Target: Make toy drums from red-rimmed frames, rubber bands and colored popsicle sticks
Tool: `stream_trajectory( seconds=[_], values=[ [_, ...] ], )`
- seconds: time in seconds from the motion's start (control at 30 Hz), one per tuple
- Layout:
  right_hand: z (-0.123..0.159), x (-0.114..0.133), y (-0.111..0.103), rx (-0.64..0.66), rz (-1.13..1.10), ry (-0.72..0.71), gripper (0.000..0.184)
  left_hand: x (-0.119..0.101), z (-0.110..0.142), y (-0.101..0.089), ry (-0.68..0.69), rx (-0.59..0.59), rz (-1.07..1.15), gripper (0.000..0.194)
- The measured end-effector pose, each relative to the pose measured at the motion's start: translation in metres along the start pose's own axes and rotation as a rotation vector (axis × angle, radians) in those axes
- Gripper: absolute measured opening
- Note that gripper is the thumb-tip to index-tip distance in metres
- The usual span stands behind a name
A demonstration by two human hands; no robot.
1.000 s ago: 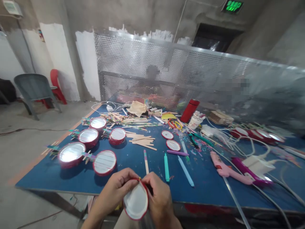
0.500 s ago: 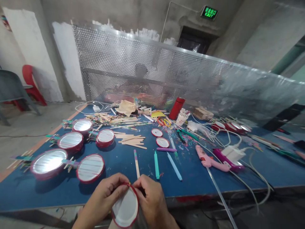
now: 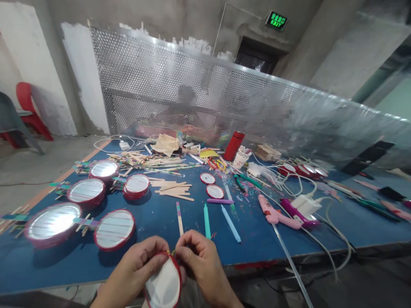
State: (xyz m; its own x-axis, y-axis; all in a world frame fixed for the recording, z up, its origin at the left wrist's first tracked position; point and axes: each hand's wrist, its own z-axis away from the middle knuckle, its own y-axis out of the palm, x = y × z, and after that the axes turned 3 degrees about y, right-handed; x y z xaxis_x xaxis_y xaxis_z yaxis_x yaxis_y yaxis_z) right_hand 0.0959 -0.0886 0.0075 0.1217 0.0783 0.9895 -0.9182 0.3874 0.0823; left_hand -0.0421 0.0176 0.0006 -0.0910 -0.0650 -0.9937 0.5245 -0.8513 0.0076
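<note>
On the blue tabletop, a pink glue gun lay to the right of a teal marker. At the near edge, the left hand pinched the red-rimmed white disc by its top; the right hand's fingers were curled nearly closed beside it, their exact grip unclear.

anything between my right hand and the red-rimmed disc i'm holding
Nothing visible. The right hand is at the top edge of the red-rimmed disc, its fingertips pinched at a small yellow piece, while the left hand holds the disc. The flat wooden stick lies beyond the hands, not between.
</note>
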Motion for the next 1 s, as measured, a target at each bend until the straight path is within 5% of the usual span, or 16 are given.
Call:
stream_trajectory(
  seconds=[0.3,0.5,0.77,0.87,1.0],
  values=[
    [0.001,-0.007,-0.004,-0.060,0.239,-0.203,0.017,0.001,0.002,-0.002,0.021,-0.007,-0.037,0.026],
    [0.006,-0.002,-0.002,0.076,0.072,0.046,0.023,-0.001,0.004,0.000,0.042,-0.049,-0.125,0.015],
    [0.006,-0.009,-0.006,-0.084,0.082,-0.009,0.033,0.003,0.004,0.002,0.058,-0.029,0.030,0.015],
    [0.004,-0.010,-0.003,-0.107,0.170,-0.100,0.029,0.003,0.003,0.002,0.059,0.010,0.066,0.028],
    [0.000,-0.013,0.003,-0.133,0.399,-0.417,0.022,-0.002,0.002,0.004,0.062,-0.048,0.100,0.022]
  ],
)
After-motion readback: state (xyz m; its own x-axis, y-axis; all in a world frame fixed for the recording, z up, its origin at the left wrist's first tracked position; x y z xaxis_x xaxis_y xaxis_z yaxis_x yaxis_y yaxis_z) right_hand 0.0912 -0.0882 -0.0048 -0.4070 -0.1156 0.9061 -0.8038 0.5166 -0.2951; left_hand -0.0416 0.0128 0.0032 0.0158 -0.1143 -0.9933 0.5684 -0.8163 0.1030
